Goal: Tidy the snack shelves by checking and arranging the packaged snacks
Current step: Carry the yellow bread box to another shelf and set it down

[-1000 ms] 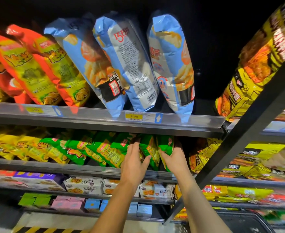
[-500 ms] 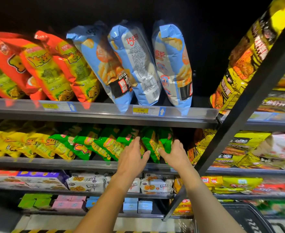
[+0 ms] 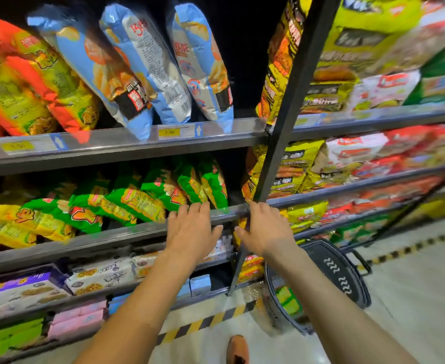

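Left grip [image 3: 192, 229] and right grip [image 3: 264, 228] stretched forward side by side, palms down, fingers straight

So: tall bags [image 3: 148, 67] lean in a row on the top shelf [image 3: 111, 148], small packs [image 3: 137, 200] are piled on the middle shelf [image 3: 84, 240] right under them, and boxes [image 3: 98, 279] sit one level below. A post [image 3: 292, 101] splits this bay from the next one on the right. The left hand [image 3: 192, 229] is at the middle shelf's front edge before the packs, the right hand [image 3: 266, 227] is by the post. A basket [image 3: 342, 274] sits on the floor [image 3: 413, 298], right of the post.
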`<state>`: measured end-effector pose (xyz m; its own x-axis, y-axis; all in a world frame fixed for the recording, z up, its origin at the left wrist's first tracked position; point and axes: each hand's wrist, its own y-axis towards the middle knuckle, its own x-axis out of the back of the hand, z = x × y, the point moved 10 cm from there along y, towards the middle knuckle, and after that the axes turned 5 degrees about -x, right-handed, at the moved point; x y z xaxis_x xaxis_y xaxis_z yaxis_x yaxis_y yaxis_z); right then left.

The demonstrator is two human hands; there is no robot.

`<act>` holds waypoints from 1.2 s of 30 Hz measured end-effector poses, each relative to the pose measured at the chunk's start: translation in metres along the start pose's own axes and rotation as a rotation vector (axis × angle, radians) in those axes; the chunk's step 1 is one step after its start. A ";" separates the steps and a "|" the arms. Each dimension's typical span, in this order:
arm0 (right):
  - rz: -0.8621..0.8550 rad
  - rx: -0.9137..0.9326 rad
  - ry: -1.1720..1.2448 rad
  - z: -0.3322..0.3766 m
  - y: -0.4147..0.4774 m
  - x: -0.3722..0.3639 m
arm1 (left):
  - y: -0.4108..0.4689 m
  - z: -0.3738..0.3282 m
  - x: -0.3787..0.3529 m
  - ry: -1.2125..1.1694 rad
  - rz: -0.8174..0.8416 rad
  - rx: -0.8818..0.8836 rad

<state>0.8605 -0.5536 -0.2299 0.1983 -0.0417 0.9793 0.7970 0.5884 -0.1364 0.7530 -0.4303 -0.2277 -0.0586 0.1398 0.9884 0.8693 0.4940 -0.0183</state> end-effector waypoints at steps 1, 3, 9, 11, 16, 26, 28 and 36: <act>-0.008 -0.021 -0.018 -0.014 -0.009 0.002 | -0.002 -0.015 -0.002 0.009 0.012 -0.032; -0.037 -0.060 -0.051 -0.044 -0.028 0.005 | -0.005 -0.049 -0.006 0.032 0.025 -0.106; -0.133 -0.234 -0.124 -0.150 -0.080 0.027 | -0.008 -0.164 -0.014 0.045 0.052 -0.327; -0.146 -0.299 -0.135 -0.188 -0.095 0.036 | -0.008 -0.206 -0.016 0.059 0.060 -0.399; -0.174 -0.434 -0.120 -0.287 -0.131 0.058 | -0.011 -0.318 -0.022 0.071 0.081 -0.552; -0.184 -0.623 -0.093 -0.509 -0.198 0.094 | -0.020 -0.558 -0.051 0.126 0.114 -0.728; -0.183 -0.653 -0.088 -0.551 -0.207 0.100 | -0.021 -0.603 -0.055 0.124 0.112 -0.756; -0.135 -0.757 -0.043 -0.687 -0.228 0.112 | -0.017 -0.745 -0.084 0.134 0.140 -0.854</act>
<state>1.0931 -1.2467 -0.1923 0.0616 -0.0330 0.9976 0.9889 -0.1332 -0.0655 1.1089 -1.0897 -0.1980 0.0880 0.0223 0.9959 0.9377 -0.3393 -0.0752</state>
